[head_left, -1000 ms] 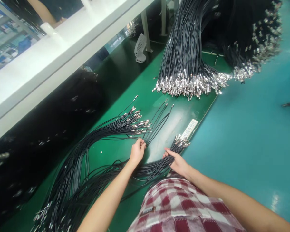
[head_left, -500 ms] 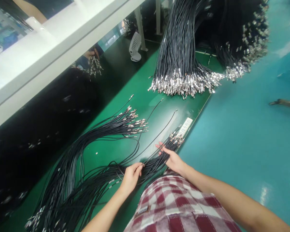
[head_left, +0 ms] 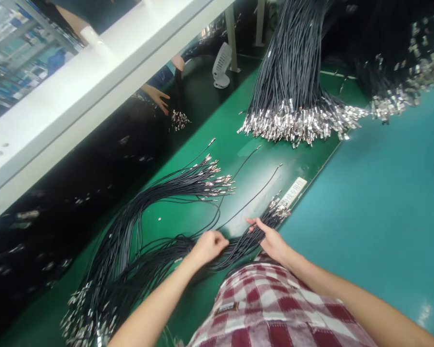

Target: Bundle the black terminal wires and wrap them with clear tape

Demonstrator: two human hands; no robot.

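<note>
Nearest the checked shirt [head_left: 285, 308], the right hand [head_left: 273, 243] has its fingers around the near cable bundle [head_left: 235, 250], just behind its metal terminals [head_left: 278, 207]. The left hand [head_left: 208, 248] curls its fingers over the same bundle; whether they pinch a cable cannot be told. The bundle lies along the green bench [head_left: 173, 219], near its edge. Its cables look light, supple and slightly springy, best gripped behind the terminals, which could snag or bend. Beyond lie a second bundle [head_left: 155, 190], then a thick hanging bundle [head_left: 292, 62] and a small fan [head_left: 222, 62].
</note>
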